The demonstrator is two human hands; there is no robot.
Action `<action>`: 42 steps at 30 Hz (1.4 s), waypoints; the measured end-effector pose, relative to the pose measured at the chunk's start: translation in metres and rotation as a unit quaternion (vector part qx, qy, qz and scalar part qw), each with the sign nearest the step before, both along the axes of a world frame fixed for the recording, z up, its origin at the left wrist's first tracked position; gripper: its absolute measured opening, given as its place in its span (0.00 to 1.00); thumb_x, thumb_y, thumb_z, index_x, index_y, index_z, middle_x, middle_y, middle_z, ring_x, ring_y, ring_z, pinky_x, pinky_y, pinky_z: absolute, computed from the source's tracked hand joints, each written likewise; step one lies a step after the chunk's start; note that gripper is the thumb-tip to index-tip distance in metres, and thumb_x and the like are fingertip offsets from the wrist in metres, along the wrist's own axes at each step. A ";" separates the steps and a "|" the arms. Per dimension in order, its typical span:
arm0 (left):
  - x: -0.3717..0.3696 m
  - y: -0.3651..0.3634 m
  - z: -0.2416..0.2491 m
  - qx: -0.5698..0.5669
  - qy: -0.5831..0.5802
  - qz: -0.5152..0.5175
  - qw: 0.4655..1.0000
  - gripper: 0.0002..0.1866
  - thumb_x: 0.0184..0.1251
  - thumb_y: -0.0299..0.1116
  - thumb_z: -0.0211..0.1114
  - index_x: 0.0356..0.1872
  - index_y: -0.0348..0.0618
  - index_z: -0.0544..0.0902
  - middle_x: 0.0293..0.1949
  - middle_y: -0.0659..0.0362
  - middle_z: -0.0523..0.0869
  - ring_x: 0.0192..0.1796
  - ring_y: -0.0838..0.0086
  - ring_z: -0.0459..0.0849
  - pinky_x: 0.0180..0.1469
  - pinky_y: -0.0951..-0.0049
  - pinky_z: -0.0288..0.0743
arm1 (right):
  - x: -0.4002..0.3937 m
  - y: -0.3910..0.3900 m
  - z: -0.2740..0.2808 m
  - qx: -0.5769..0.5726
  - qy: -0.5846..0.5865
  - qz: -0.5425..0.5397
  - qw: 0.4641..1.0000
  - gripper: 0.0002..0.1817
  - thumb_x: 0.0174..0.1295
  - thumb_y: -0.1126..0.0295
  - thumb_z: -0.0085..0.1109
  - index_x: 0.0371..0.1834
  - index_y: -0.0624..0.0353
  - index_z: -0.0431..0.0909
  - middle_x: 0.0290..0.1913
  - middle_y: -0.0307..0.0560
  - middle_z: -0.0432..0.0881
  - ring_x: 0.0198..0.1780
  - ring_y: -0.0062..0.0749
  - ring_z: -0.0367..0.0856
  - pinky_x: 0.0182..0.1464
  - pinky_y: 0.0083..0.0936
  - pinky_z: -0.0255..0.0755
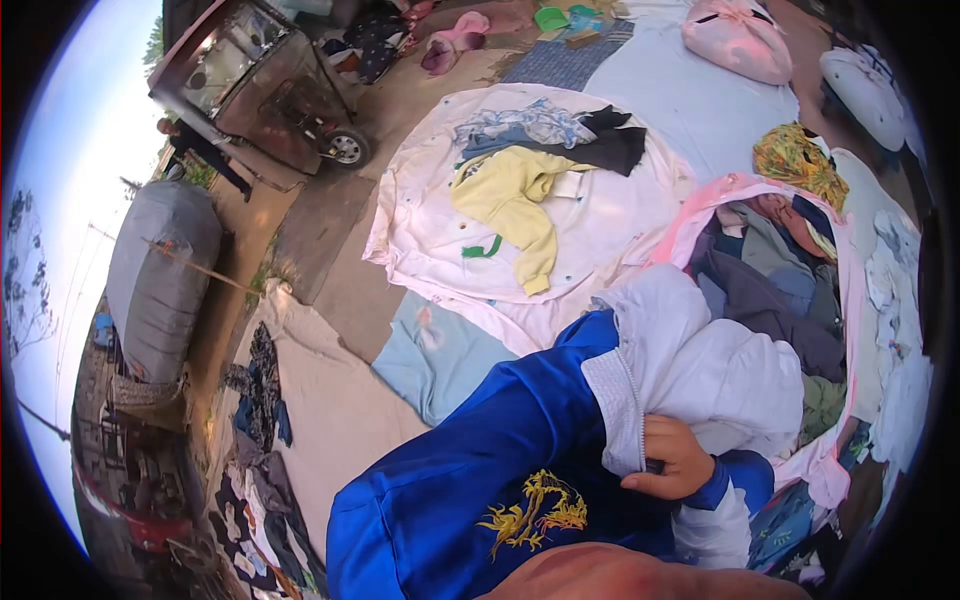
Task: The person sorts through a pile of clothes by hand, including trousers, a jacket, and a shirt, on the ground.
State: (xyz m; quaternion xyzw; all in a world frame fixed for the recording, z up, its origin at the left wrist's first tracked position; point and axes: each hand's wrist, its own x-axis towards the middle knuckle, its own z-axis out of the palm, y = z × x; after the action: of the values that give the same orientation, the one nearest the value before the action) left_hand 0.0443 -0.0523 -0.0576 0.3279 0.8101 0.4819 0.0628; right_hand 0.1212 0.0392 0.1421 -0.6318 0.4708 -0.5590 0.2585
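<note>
A shiny blue jacket (pixel 450 440) with a gold dragon embroidered on it spreads across the foreground. Its front edge has a zip, and white lining or fabric (pixel 690 350) bulges out beyond it. My right hand (pixel 670 460) is closed on the zip edge, thumb below and fingers above. Blue and white fabric wraps its wrist. Bare skin fills part of the bottom edge of the view. My left hand does not show. Right behind the jacket lies an opened pink-edged bundle (pixel 850 350) packed with dark and grey clothes.
A pale pink sheet (pixel 420 190) carries a yellow garment (pixel 510 200) and other clothes. A light blue cloth (pixel 440 350) lies beside it. Tied bundles (pixel 738 42) stand at the back right. Dark clothes (pixel 265 390) line the left. Beyond are a three-wheeler (pixel 265 90) and a person (pixel 200 150).
</note>
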 end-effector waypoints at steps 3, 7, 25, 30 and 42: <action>0.017 0.005 0.002 -0.030 -0.061 0.009 0.998 0.18 0.63 0.36 0.64 0.50 0.37 0.80 0.50 0.46 0.85 0.53 0.54 0.83 0.60 0.62 0.74 | -0.047 0.031 0.018 0.145 -0.100 -0.093 0.980 0.35 0.61 0.68 0.70 0.70 0.63 0.65 0.41 0.45 0.82 0.34 0.24 0.79 0.41 0.24 0.75; 0.008 0.016 0.018 -0.044 -0.093 0.001 0.995 0.18 0.63 0.36 0.64 0.51 0.37 0.80 0.51 0.46 0.85 0.53 0.54 0.83 0.60 0.62 0.74 | -0.181 0.042 0.114 0.089 0.022 -0.528 0.844 0.47 0.60 0.70 0.66 0.79 0.61 0.46 0.27 0.43 0.80 0.29 0.25 0.76 0.32 0.24 0.71; -0.081 -0.047 0.058 0.029 -0.194 0.148 0.969 0.19 0.65 0.36 0.63 0.53 0.37 0.78 0.52 0.47 0.84 0.54 0.55 0.82 0.60 0.63 0.74 | -0.102 0.085 -0.056 0.104 0.139 -0.727 0.664 0.27 0.70 0.62 0.59 0.68 0.64 0.69 0.70 0.53 0.69 0.70 0.41 0.67 0.72 0.35 0.57; -0.083 -0.080 0.049 0.011 -0.229 0.228 0.946 0.19 0.66 0.36 0.62 0.54 0.37 0.78 0.52 0.47 0.84 0.55 0.56 0.82 0.60 0.63 0.74 | -0.121 0.092 -0.086 0.083 0.091 -0.748 0.653 0.31 0.69 0.61 0.61 0.71 0.64 0.64 0.71 0.54 0.66 0.71 0.44 0.65 0.73 0.38 0.57; -0.062 -0.097 0.037 0.001 -0.263 0.257 0.930 0.20 0.67 0.36 0.62 0.56 0.38 0.77 0.53 0.47 0.83 0.55 0.56 0.82 0.60 0.63 0.74 | -0.124 0.111 -0.108 0.096 -0.041 -0.742 0.663 0.23 0.64 0.62 0.68 0.54 0.64 0.73 0.52 0.46 0.75 0.51 0.31 0.73 0.57 0.26 0.68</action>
State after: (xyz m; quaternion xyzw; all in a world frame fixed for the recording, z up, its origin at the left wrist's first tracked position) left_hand -0.0172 -0.1498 -0.0203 -0.0298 0.8208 0.5512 0.1470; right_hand -0.0030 0.1506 0.0339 -0.0217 0.8236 -0.5427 -0.1632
